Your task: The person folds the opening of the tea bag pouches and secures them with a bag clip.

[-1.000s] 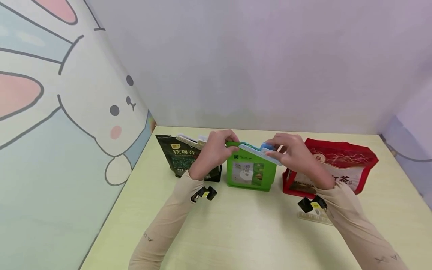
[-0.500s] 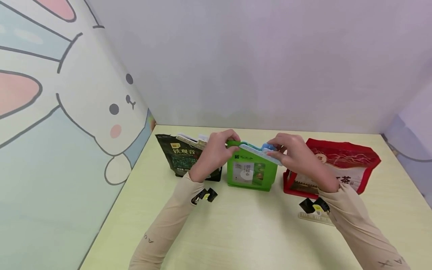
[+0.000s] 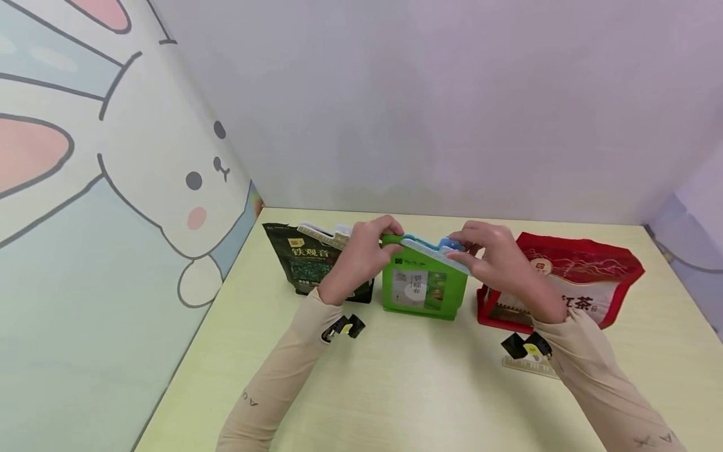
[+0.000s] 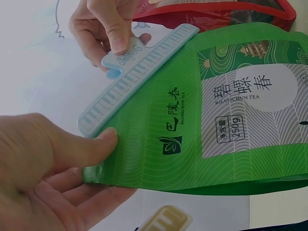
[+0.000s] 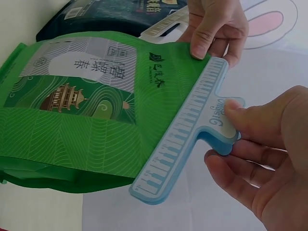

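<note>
A green tea bag (image 3: 423, 289) stands upright in the middle of the table. Across its top edge lies a light blue sealing clip (image 5: 185, 130) patterned like piano keys, set at a slant over one corner. My left hand (image 3: 367, 250) pinches the bag's top corner between thumb and fingers, close to one end of the clip. With thumb and fingers, my right hand (image 3: 490, 252) pinches the clip's handle (image 4: 126, 54). In the right wrist view the clip's long bar overlaps the bag's edge.
To the left stands a black tea bag (image 3: 307, 263) with a whitish clip (image 3: 323, 235) on top. A red tea bag (image 3: 576, 276) stands at right, partly behind my right arm. A beige clip (image 3: 531, 366) lies on the table before it. A wall (image 3: 429, 113) rises behind.
Both hands keep their hold on the bag corner and the clip handle, almost still. The whole head view has shifted slightly.
</note>
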Tool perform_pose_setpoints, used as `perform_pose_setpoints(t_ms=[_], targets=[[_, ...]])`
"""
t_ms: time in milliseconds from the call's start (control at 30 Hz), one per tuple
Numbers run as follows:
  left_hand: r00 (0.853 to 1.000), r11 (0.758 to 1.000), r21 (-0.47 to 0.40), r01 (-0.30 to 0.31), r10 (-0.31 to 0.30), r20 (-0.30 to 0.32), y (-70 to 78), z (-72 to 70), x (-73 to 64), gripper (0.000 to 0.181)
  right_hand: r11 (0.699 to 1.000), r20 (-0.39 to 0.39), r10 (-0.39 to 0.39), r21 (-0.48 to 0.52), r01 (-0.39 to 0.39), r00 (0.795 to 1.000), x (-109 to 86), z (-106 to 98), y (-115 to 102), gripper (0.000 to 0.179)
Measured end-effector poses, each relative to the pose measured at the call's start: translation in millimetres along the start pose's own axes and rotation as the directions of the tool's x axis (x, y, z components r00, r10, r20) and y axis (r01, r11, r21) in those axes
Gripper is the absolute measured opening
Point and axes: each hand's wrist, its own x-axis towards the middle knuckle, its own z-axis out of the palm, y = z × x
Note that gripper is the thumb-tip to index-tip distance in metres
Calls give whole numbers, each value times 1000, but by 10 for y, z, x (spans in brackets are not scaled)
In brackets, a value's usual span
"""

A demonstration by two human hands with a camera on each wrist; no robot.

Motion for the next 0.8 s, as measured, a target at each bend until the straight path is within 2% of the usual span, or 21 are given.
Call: perform_pose_setpoints(t_ms=[133, 300, 800], targets=[[1000, 1000, -17, 25, -25, 10, 12, 25, -7, 18, 998, 29, 58, -8, -58, 998, -35, -28, 6, 24], [998, 998, -28, 61, -61, -6, 17, 44, -37, 14, 999, 81, 48, -9, -48, 996, -27, -61, 9, 26], [996, 999, -30, 18, -21, -82, 23, 69, -96, 13, 996, 131, 93, -15, -92, 987, -15, -52, -36, 31]])
